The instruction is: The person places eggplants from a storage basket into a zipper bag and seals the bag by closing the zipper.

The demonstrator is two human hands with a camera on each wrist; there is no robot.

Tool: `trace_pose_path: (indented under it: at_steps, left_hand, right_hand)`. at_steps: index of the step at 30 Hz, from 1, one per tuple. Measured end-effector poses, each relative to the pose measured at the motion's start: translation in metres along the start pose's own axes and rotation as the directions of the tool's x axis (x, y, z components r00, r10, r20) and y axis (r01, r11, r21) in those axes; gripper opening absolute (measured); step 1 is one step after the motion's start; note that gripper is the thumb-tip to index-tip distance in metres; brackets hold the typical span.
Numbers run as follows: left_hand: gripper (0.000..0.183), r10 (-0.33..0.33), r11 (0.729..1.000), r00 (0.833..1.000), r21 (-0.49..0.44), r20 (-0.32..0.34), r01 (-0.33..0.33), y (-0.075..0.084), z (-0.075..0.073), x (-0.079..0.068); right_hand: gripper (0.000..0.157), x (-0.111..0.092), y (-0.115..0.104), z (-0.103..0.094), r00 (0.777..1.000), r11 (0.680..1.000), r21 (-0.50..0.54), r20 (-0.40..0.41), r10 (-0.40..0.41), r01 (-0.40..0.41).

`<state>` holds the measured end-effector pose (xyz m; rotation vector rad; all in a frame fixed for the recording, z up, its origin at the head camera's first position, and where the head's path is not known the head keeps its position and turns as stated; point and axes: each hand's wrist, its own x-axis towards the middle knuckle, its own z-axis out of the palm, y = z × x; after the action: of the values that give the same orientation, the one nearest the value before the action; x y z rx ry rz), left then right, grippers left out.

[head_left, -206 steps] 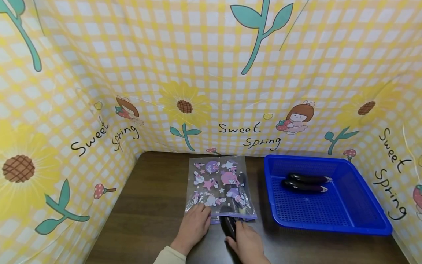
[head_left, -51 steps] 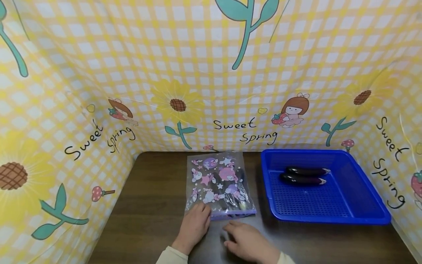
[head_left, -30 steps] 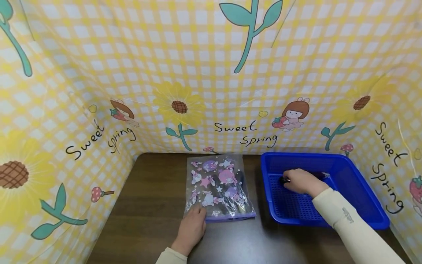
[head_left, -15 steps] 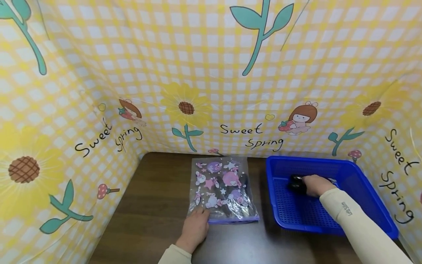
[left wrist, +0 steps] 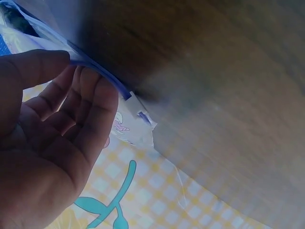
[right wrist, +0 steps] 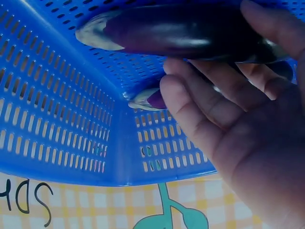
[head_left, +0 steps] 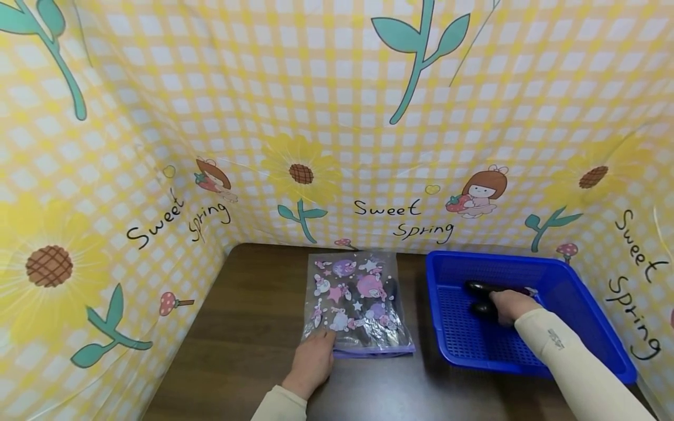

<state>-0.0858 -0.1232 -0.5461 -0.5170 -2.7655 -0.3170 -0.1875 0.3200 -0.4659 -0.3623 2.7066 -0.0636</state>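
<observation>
My left hand (head_left: 313, 358) pinches the purple zip edge of a clear printed zip bag (head_left: 344, 318) lying flat on the table; the left wrist view shows thumb and fingers at that edge (left wrist: 102, 71). Dark long shapes show through the print inside the bag. Inside the blue basket, my right hand (head_left: 512, 305) grips the nearer eggplant (head_left: 481, 310). Seen from the right wrist, the thumb lies over this glossy dark eggplant (right wrist: 181, 33) and the fingers come under its side. A second eggplant (head_left: 478, 286) lies just behind it, partly covered by the hand.
The blue perforated basket (head_left: 474, 358) stands at the table's right, its raised walls around the right hand. Brown wooden table (head_left: 247, 304) extends left of the bag. A yellow checked cloth (head_left: 337, 164) with flowers and lettering walls the back and sides.
The right hand left the bag's mouth, where it had been pushing an eggplant in, and reached right into the basket. The nearer eggplant there has shifted toward me. The left hand stays at the bag.
</observation>
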Motion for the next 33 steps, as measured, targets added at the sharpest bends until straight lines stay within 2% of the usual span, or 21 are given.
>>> trace_pose_path:
  at_steps: [4,10,13,17,22,29,33]
  left_hand:
    - [0.011,0.028,0.999,0.999,0.019,-0.041,-0.028,0.0,0.003,-0.001]
    - [0.011,0.038,0.999,0.999,0.032,-0.006,-0.038,0.0,0.004,0.0]
    - [0.012,0.041,0.998,0.999,0.036,0.004,-0.041,0.0,0.004,0.0]
    - [0.013,0.044,0.998,0.999,0.047,-0.013,-0.043,0.0,0.004,0.001]
    - [0.014,0.064,0.997,0.997,0.051,-0.035,-0.062,-0.001,0.006,0.001]
    - [0.019,0.075,0.995,0.997,0.068,-0.002,-0.075,-0.003,0.007,0.003]
    - [0.019,0.073,0.995,0.997,0.067,0.014,-0.074,-0.004,0.007,0.004]
  right_hand:
    - [0.034,-0.003,-0.002,0.0,1.0,0.999,0.032,-0.017,-0.026,0.026]
    - [0.049,-0.01,-0.002,-0.008,0.996,0.993,0.108,-0.08,-0.033,0.042]
    - [0.045,-0.017,-0.004,-0.014,0.994,0.986,0.167,-0.112,-0.01,0.029]
    - [0.034,-0.027,-0.008,-0.022,0.984,0.977,0.206,-0.177,-0.021,0.058]
    - [0.034,-0.037,-0.011,-0.024,0.968,0.976,0.203,-0.25,-0.028,0.081]
    - [0.054,-0.061,-0.024,-0.027,0.96,0.979,0.198,-0.279,0.017,0.04]
    - [0.059,-0.074,-0.039,-0.029,0.954,0.982,0.183,-0.298,0.018,0.038]
